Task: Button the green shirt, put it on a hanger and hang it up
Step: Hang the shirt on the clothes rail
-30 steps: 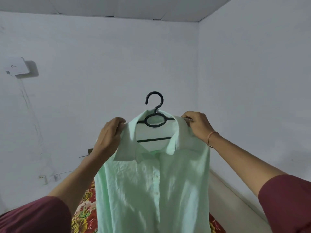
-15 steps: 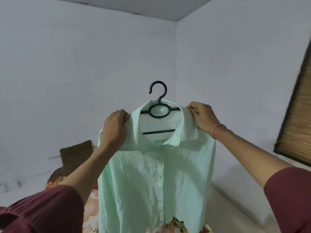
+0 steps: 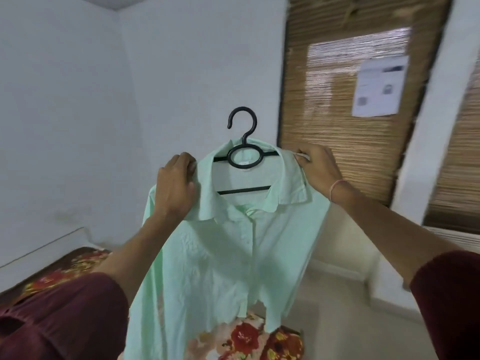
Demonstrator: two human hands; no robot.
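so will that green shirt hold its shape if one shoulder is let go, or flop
Likely floppy: the green shirt hangs in soft wrinkles, shaped only by the hanger. Probably light: the left hand and right hand hold it up by the shoulders alone.

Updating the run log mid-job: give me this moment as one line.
stage: green shirt on hanger, not yet hung | left hand: grips shirt shoulder | right hand: grips other shoulder | hook: free

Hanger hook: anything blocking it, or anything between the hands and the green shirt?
Nothing visible. The left hand and right hand grip the green shirt at its shoulders; the black hanger's hook stands free in air. No rail or peg in view.
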